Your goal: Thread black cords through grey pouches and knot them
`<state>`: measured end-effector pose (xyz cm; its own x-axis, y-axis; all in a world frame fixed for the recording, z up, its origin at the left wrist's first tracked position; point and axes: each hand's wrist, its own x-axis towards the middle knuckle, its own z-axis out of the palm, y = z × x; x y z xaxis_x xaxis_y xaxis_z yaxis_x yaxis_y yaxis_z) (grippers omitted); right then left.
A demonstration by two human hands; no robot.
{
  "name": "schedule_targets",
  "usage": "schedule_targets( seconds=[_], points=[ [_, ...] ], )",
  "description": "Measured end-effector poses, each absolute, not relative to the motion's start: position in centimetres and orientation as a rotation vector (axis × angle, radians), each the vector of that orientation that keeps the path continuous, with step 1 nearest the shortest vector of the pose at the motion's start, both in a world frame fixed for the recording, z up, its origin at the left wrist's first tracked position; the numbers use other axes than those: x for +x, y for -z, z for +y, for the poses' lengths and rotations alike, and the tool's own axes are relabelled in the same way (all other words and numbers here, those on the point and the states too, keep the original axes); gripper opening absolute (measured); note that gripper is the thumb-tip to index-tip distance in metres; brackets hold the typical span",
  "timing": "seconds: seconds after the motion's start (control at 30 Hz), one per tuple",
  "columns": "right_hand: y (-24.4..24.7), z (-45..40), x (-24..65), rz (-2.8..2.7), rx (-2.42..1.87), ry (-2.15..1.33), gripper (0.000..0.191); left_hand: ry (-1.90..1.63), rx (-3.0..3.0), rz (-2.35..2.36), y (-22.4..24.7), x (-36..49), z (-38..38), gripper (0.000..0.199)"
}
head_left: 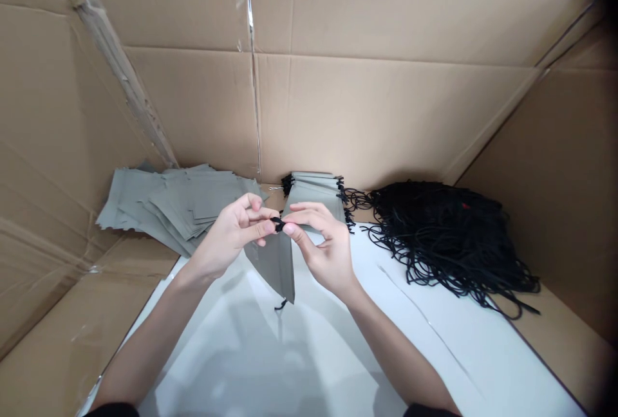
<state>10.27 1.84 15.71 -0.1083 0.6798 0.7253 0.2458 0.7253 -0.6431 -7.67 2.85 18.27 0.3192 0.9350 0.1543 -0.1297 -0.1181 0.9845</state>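
Note:
My left hand (237,231) and my right hand (324,242) meet in the middle, fingertips pinching a short dark piece of black cord (279,224) between them. Below them hangs a grey fabric pouch (279,268), its lower corner pointing down over the table. From that corner a small black cord end (280,305) sticks out. Fingers hide the pouch's upper part and how the cord runs there. Just behind my hands lies a neat stack of grey pouches (315,193) with black knotted cord ends along both sides.
Loose flat grey pouches (176,201) lie heaped at back left. A big tangle of black cords (449,237) occupies the right, its strands trailing onto the white table (386,314). Tall cardboard walls (362,114) enclose the back and sides.

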Motion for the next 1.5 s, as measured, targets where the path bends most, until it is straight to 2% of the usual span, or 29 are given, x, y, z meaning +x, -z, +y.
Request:
schedule_targets(
  seconds=[0.17, 0.27, 0.4, 0.7, 0.87, 1.07, 1.23, 1.5],
  points=[
    [-15.5, 2.0, 10.3, -1.696, -0.835, -0.367, 0.011, -1.347, 1.504, 0.852, -17.4, -6.7, 2.3, 0.031],
    [-15.4, 2.1, 10.4, -1.656, -0.803, -0.460, 0.009, -1.535, 1.742, 0.981, -17.1, -6.2, 1.8, 0.017],
    [-15.4, 2.2, 10.6, -1.593, -0.751, -0.643, 0.007, -1.561, 1.995, 1.051, -17.5, -6.2, 1.4, 0.003],
    [-15.4, 2.1, 10.9, -1.551, -0.783, -0.653, 0.005, -1.543, 2.266, 0.886, -17.9, -6.7, 1.1, 0.017],
    [-16.0, 1.9, 11.1, -1.607, -0.771, -0.804, 0.008, -1.553, 2.249, 0.941, -18.0, -6.9, 1.4, 0.006],
    [-16.3, 2.0, 10.9, -1.604, -0.747, -1.016, 0.021, -1.488, 2.174, 0.991, -17.7, -7.1, 1.9, 0.008],
    [-16.2, 2.2, 10.8, -1.628, -0.765, -1.036, 0.009, -1.357, 2.180, 1.118, -17.6, -7.6, 2.0, 0.012],
    [-17.5, 2.1, 12.4, -1.790, -0.767, -1.084, 0.014, -1.178, 2.111, 1.082, -18.3, -8.3, 1.9, 0.016]
  ],
)
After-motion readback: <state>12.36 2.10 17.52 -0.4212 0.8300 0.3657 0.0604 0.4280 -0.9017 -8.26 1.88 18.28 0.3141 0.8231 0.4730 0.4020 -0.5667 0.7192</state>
